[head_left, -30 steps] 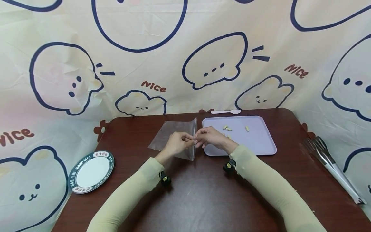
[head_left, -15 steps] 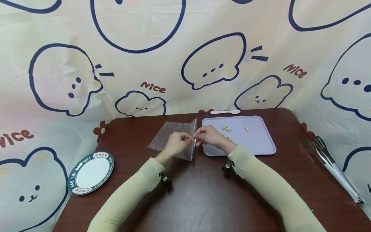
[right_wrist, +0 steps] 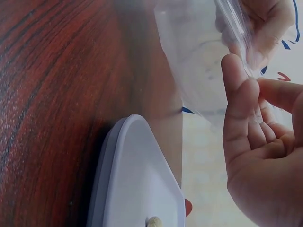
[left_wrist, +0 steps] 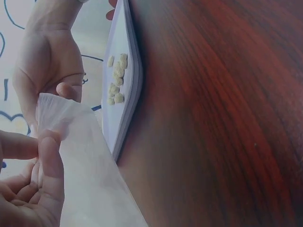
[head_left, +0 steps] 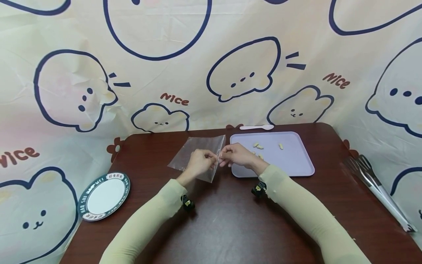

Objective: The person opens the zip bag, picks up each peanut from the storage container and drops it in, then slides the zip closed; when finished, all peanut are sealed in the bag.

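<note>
A clear plastic bag (head_left: 201,143) is held up a little left of the tray, its right edge between my two hands. My left hand (head_left: 199,161) pinches that edge between thumb and forefinger; the left wrist view shows the bag's film (left_wrist: 90,165) gathered at the fingertips. My right hand (head_left: 238,154) pinches the same edge just beside it, as the right wrist view of the bag (right_wrist: 194,52) also shows. Behind the right hand lies a pale lilac tray (head_left: 296,161) with several peanuts (left_wrist: 118,73) on it. The right forearm and hand cover part of the tray.
A white spoon (head_left: 257,127) lies behind the tray at the table's back edge. Metal tongs (head_left: 379,190) rest along the right side. A green-rimmed plate (head_left: 104,197) sits at the left edge. A printed cloth hangs behind the brown table (head_left: 214,227).
The bag's right edge has tilted, its lower corner swinging left. Both hands have shifted very slightly left and keep their pinch on the bag. The tray and peanuts stay put.
</note>
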